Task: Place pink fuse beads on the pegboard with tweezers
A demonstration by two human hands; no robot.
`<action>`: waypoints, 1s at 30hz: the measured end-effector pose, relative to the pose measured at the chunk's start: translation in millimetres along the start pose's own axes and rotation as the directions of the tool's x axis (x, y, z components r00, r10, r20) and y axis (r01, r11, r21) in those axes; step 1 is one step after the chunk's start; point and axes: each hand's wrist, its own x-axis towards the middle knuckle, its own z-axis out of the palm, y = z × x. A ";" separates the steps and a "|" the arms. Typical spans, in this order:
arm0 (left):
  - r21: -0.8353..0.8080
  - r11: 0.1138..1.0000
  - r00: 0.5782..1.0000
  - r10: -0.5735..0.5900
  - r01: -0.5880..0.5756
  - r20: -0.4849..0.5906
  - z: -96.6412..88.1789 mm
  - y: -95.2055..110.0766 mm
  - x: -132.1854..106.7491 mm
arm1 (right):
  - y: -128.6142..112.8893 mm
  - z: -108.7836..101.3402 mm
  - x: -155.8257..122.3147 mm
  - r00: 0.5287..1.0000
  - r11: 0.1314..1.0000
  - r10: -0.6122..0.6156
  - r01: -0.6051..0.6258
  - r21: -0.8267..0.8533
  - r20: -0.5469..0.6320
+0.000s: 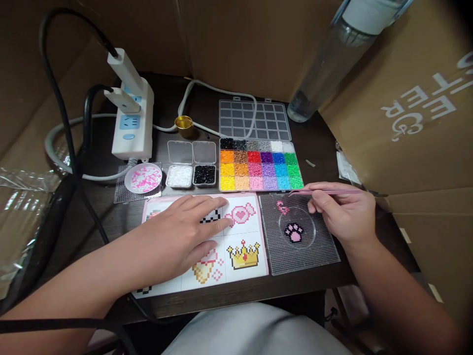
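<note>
My left hand (188, 231) lies flat with fingers apart on a pattern sheet (246, 276), its fingertips beside the printed pink candy. A crown and an ice cream are also printed there; my hand covers part of the sheet. In my right hand (345, 212) is a pair of pink tweezers (332, 191), held level above the top edge of a clear pegboard (318, 259). On the pegboard sit a black-and-pink paw of beads (294, 232) and a small pink bead piece (283, 207) near the tweezer tips. A clear ring outline surrounds the paw.
Behind the pegboard stands an open bead box (261, 165) of many colours. Small boxes of white beads (179, 176) and black beads (204, 174), a dish of pink and white beads (143, 178), a gold cup (184, 126), a power strip (135, 123) with cables and a bottle (328, 64) stand around.
</note>
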 end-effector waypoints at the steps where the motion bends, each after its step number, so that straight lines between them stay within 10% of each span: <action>1: 0.015 1.000 1.000 0.005 -0.005 0.004 0.0 0.1 0.1 | 2.4 -0.3 0.0 1.000 1.000 0.006 -0.006 0.012 -0.004; 14: 0.047 0.998 0.998 0.041 -0.038 -0.055 4.5 -2.7 -2.3 | -21.8 -0.9 43.4 1.000 0.960 -0.008 0.001 0.279 0.022; 30: 0.047 0.998 0.996 0.047 -0.044 -0.077 2.3 -3.3 -3.4 | -0.2 21.6 42.3 0.999 0.995 0.017 -0.014 0.103 -0.031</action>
